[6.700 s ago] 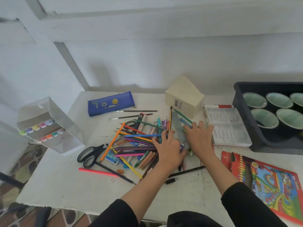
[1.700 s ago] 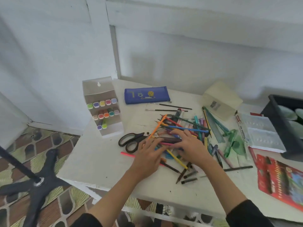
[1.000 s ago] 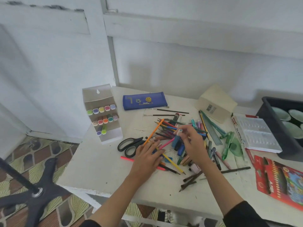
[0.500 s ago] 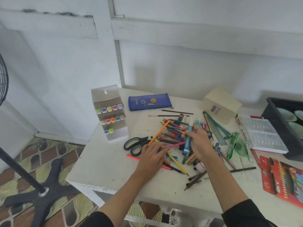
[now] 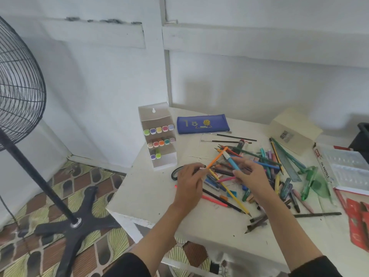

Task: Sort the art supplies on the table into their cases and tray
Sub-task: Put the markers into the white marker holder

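Note:
A heap of coloured pencils (image 5: 229,193), pens and markers covers the middle of the white table (image 5: 149,192). My right hand (image 5: 251,176) hovers above the heap and pinches a blue marker with a white cap (image 5: 231,161), tilted up to the left. My left hand (image 5: 189,180) rests with relaxed fingers over the black scissors (image 5: 174,173), its fingertips next to the low end of an orange pencil (image 5: 217,157). The clear marker case (image 5: 157,136) with coloured caps stands at the table's far left corner. A blue pencil pouch (image 5: 202,123) lies behind the heap.
A beige box (image 5: 293,130), a white oil pastel tray (image 5: 345,166), a red coloured pencil box (image 5: 357,218) and a black tray's corner (image 5: 363,134) are to the right. Green set squares (image 5: 317,182) and a ruler (image 5: 285,162) lie nearby. A black standing fan (image 5: 20,86) is left of the table.
My right hand has picked the blue marker out of the heap, raised it and swung it leftwards. My left hand has stayed on the scissors. The view has turned left.

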`<state>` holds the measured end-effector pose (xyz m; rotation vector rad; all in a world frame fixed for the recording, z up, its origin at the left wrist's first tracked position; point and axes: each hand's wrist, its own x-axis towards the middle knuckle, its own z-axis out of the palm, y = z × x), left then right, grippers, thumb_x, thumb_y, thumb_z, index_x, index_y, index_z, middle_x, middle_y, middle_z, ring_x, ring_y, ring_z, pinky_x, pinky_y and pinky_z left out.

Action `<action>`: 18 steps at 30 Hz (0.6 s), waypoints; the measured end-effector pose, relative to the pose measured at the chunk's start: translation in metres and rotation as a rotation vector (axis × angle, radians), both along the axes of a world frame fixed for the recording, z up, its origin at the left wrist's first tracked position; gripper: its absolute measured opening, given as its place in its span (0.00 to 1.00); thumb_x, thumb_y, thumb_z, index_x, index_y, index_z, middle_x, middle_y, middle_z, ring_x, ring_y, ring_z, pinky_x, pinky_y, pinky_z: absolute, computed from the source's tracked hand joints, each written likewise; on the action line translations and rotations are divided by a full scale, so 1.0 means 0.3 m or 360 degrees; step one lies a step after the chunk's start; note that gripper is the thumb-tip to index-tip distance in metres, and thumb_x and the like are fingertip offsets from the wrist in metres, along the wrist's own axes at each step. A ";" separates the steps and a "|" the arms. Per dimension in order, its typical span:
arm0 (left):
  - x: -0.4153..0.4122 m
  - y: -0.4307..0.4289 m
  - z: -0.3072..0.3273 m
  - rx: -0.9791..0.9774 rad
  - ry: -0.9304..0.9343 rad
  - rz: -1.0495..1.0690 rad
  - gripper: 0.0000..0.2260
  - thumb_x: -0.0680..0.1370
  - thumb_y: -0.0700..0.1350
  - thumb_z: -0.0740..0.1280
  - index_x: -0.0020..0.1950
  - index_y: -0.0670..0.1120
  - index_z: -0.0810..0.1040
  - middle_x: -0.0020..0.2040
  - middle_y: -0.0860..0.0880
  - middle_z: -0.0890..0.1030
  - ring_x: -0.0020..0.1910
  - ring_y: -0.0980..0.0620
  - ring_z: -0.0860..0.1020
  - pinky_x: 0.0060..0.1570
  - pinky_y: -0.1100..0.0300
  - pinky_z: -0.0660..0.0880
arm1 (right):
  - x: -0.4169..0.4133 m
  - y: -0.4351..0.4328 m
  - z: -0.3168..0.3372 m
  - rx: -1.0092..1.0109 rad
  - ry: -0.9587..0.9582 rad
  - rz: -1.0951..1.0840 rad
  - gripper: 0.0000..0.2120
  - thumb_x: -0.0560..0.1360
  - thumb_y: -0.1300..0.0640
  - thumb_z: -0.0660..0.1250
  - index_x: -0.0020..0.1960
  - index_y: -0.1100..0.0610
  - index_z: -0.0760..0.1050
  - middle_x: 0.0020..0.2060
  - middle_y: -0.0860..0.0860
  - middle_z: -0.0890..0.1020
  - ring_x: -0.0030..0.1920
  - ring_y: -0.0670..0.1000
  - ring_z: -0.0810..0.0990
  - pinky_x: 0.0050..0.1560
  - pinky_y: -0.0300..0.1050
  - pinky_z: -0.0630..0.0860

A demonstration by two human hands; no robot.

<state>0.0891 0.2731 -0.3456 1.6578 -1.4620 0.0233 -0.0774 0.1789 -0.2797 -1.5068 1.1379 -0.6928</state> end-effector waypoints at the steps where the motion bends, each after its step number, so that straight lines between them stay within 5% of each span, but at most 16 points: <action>1: 0.021 0.005 0.026 -0.0057 -0.0010 0.0025 0.15 0.74 0.37 0.58 0.52 0.44 0.82 0.54 0.47 0.78 0.55 0.51 0.72 0.52 0.54 0.69 | 0.013 0.010 0.004 -0.0012 -0.0038 0.0031 0.16 0.74 0.70 0.67 0.56 0.54 0.78 0.48 0.50 0.78 0.34 0.43 0.82 0.33 0.32 0.77; 5: 0.104 0.034 0.156 -0.0311 -0.0102 0.0111 0.16 0.73 0.33 0.57 0.52 0.42 0.81 0.56 0.47 0.76 0.57 0.47 0.72 0.58 0.57 0.67 | 0.093 0.043 0.009 -0.0112 -0.0136 0.0029 0.07 0.73 0.64 0.70 0.50 0.58 0.80 0.41 0.54 0.84 0.32 0.48 0.81 0.28 0.38 0.77; 8: 0.167 0.068 0.246 -0.0449 -0.0291 0.0209 0.16 0.71 0.32 0.57 0.51 0.42 0.81 0.54 0.44 0.78 0.55 0.45 0.73 0.56 0.58 0.65 | 0.170 0.062 0.012 -0.0318 -0.0124 0.0094 0.02 0.73 0.62 0.70 0.45 0.59 0.79 0.36 0.53 0.83 0.29 0.43 0.77 0.30 0.38 0.75; 13: 0.276 0.101 0.335 -0.0447 -0.0401 0.0429 0.19 0.70 0.33 0.57 0.57 0.44 0.78 0.60 0.47 0.75 0.58 0.46 0.72 0.57 0.55 0.67 | 0.293 0.109 0.031 -0.0653 -0.0196 0.0225 0.06 0.74 0.69 0.67 0.46 0.61 0.79 0.41 0.53 0.79 0.28 0.43 0.78 0.31 0.33 0.75; 18: 0.350 0.106 0.345 -0.0185 -0.0433 0.0431 0.20 0.76 0.36 0.57 0.68 0.41 0.71 0.70 0.44 0.70 0.69 0.45 0.65 0.67 0.53 0.62 | 0.388 0.152 0.002 -0.1526 -0.0095 0.0433 0.08 0.75 0.65 0.63 0.50 0.66 0.80 0.47 0.56 0.82 0.42 0.49 0.81 0.46 0.38 0.78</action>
